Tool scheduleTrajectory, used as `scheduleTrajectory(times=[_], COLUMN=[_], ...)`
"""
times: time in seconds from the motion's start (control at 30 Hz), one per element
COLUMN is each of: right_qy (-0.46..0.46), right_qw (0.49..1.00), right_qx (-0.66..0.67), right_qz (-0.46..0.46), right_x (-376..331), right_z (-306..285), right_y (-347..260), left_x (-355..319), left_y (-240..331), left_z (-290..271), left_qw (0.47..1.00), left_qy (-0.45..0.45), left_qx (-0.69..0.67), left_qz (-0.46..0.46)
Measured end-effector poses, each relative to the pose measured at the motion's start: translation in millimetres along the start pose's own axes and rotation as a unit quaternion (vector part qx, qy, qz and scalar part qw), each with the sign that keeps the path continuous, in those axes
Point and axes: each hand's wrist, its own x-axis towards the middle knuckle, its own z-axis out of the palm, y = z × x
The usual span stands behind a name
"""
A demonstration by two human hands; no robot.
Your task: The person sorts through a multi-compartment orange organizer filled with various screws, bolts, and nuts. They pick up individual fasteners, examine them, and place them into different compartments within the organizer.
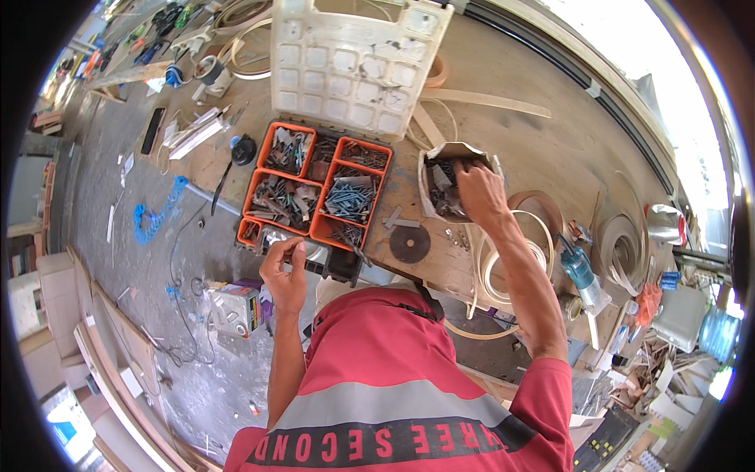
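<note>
My right hand reaches into a small open cardboard box holding dark and grey metal bits. Its fingertips are hidden among them, so what they grip does not show. Left of that box stands a hardware organizer with orange bins, filled with screws, blue wall plugs or screws and small metal pieces. Its translucent lid is raised at the back. My left hand hovers at the organizer's front edge, fingers curled and thumb drawn against them. Anything small in that pinch cannot be made out.
A dark cutting disc and small metal plates lie on the wooden table near me. Rolls of edge banding and a teal power tool are at right. A blue coiled hose and a cardboard box lie to the left.
</note>
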Motion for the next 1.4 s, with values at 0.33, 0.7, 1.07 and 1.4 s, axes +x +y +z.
scheduleTrajectory(times=[0.33,0.7,1.07,1.4], right_qy=[-0.082,0.09,0.006,-0.02], right_qw=[0.996,0.996,0.998,1.0], right_qx=[-0.007,-0.006,0.056,-0.003], right_qz=[-0.016,-0.012,0.027,0.01], right_x=[14,-2,2,7], right_z=[-19,16,-2,7], right_y=[-6,-5,-7,-8], left_x=[0,-10,23,54], left_y=[-10,7,13,22], left_z=[-31,28,50,55], left_qw=[0.999,0.963,0.954,0.961], left_qy=[0.02,-0.17,-0.159,-0.155], left_qx=[0.038,0.18,0.172,0.135], left_qz=[0.022,0.109,0.188,0.187])
